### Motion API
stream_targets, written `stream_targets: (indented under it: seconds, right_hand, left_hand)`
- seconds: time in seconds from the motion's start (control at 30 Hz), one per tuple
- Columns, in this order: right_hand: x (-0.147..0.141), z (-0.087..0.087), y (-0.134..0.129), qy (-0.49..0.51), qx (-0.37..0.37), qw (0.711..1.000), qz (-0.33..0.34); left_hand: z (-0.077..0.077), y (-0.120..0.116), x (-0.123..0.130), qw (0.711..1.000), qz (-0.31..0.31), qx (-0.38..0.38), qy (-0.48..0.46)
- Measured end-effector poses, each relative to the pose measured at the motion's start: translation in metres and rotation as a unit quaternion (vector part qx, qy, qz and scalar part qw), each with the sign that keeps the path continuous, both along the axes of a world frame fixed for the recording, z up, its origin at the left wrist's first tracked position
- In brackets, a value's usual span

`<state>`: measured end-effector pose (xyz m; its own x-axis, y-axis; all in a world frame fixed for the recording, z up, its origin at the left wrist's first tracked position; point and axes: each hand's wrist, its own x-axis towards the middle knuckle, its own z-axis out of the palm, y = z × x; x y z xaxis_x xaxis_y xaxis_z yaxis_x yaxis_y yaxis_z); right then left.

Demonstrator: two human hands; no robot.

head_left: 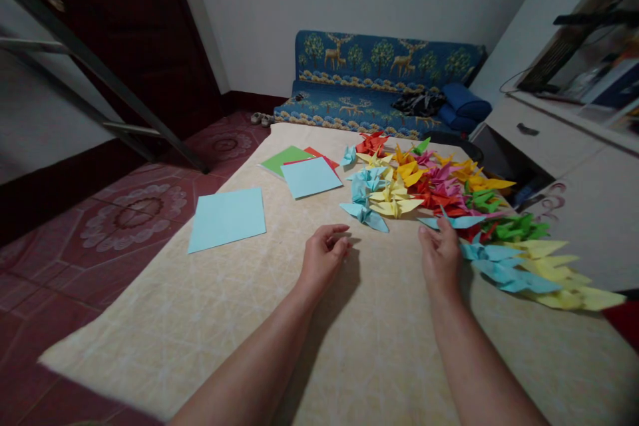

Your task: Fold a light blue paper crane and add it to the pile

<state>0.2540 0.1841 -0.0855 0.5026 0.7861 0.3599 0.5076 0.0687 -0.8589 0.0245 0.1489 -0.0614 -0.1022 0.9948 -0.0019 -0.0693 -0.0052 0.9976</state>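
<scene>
My right hand (442,249) pinches a light blue folded paper crane (466,221) by the front edge of a crowd of cranes; its wings stick out on both sides of my fingers. Over the middle of the table my left hand (324,256) is held with loosely curled fingers, thumb apart, and nothing visible in it. Just beyond it lies another light blue crane (365,215), beside a yellow crane (396,205). Red, orange, pink and green cranes are packed behind. To the left, a single light blue paper square (228,219) rests flat.
A small stack of paper squares, light blue (310,178) over green (287,160) and red, lies toward the far edge. The table (200,333) has a cream patterned cloth. Beyond stand a blue sofa (359,106), a metal ladder (110,86) at left and a white cabinet (589,180) at right.
</scene>
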Motion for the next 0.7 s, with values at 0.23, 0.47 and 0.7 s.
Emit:
stream_targets:
  seconds: [0.23,0.47,0.7]
  right_hand:
    - [-0.012,0.01,-0.01,0.077,0.055,0.995,0.021]
    - [-0.015,0.009,-0.01,0.079,0.036,0.995,0.046]
    - [-0.018,0.014,-0.012,0.089,0.009,0.994,0.068]
  left_hand:
    - [0.016,-0.018,-0.045,0.993,0.028,0.025,0.115]
    - [0.029,-0.014,-0.151,0.849,0.09,0.086,0.514]
    - [0.034,-0.004,-0.203,0.735,-0.008,0.072,0.674]
